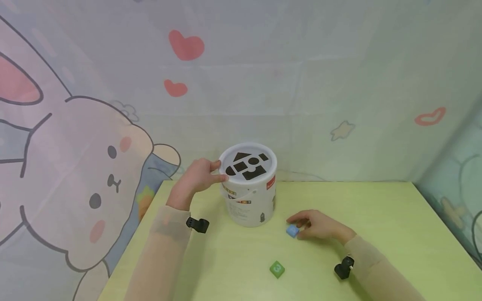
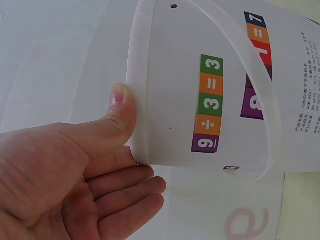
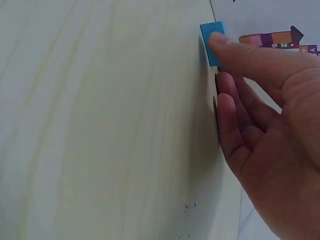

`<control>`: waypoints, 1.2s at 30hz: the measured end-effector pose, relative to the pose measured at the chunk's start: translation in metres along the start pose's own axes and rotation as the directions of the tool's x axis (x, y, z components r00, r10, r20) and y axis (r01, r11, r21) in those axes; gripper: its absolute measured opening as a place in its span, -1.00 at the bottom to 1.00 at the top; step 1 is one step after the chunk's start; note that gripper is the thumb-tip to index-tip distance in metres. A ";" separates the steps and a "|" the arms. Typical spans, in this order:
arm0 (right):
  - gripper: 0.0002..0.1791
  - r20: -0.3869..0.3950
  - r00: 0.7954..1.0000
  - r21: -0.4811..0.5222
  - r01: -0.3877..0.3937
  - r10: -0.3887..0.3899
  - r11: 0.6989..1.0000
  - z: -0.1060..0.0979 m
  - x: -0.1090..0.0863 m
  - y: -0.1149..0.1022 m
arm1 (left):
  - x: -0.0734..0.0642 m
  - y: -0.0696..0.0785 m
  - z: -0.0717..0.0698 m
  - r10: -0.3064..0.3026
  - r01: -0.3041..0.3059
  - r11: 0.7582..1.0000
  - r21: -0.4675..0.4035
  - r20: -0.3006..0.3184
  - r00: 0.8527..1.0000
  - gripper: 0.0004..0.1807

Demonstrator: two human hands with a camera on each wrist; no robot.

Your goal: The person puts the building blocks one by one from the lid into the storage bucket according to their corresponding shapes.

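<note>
A white bucket [image 1: 244, 207] stands upright near the back of the table, its lid [image 1: 245, 161] cut with dark shaped holes. My left hand [image 1: 199, 174] grips the lid's rim from the left. In the left wrist view the thumb [image 2: 122, 107] lies along the rim, while the lower fingers [image 2: 130, 197] stick out past its edge. To the bucket's right, my right hand [image 1: 320, 225] pinches a small blue block [image 1: 292, 230] low over the table. The right wrist view has the thumb on one face of this blue block [image 3: 214, 44], the opposing fingertip hidden.
A green block [image 1: 277, 269] marked with a 3 lies on the yellow-green table [image 1: 233, 267], nearer the front. The bucket's thin handle [image 2: 265, 95] hangs down its side. Behind the table hangs a printed cloth [image 1: 301, 83] with a rabbit and hearts.
</note>
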State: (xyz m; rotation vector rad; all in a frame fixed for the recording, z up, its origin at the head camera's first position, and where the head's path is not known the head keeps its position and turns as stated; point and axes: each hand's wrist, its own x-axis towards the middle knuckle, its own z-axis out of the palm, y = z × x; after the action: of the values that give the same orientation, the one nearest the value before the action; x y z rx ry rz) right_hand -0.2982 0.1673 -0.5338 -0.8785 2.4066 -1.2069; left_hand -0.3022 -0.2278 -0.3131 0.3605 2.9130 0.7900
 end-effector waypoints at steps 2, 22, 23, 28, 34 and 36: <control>-0.52 -0.001 1.000 -0.015 0.017 -0.017 1.000 0.001 0.000 0.000 | 0.000 0.000 0.001 0.001 -0.001 1.000 0.003 0.001 1.000 -0.23; -0.63 -0.001 1.000 -0.041 0.021 -0.021 0.999 -0.003 -0.002 -0.005 | 0.002 0.003 0.002 0.025 -0.025 1.000 -0.012 -0.009 1.000 -0.25; -0.63 0.000 1.000 -0.041 0.022 -0.022 0.999 -0.003 -0.002 -0.005 | 0.003 0.003 0.002 0.026 -0.026 1.000 -0.010 -0.009 1.000 -0.25; -0.63 0.001 1.000 -0.039 0.013 -0.013 0.999 -0.004 -0.002 -0.002 | 0.002 0.004 0.003 0.020 -0.021 1.000 -0.010 -0.009 1.000 -0.26; -0.63 -0.008 1.000 -0.017 0.007 -0.007 1.000 -0.005 0.000 0.003 | 0.002 0.002 0.002 0.016 -0.016 1.000 -0.009 -0.009 1.000 -0.26; -0.62 -0.019 1.000 -0.010 0.012 -0.012 1.000 -0.006 0.001 0.004 | 0.002 0.001 0.002 0.016 -0.016 1.000 -0.007 -0.009 1.000 -0.26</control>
State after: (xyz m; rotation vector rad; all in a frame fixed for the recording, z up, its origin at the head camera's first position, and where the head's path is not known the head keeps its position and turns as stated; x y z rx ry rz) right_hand -0.3033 0.1719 -0.5336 -0.8892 2.4278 -1.2139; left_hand -0.3035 -0.2255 -0.3142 0.3808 2.9180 0.8065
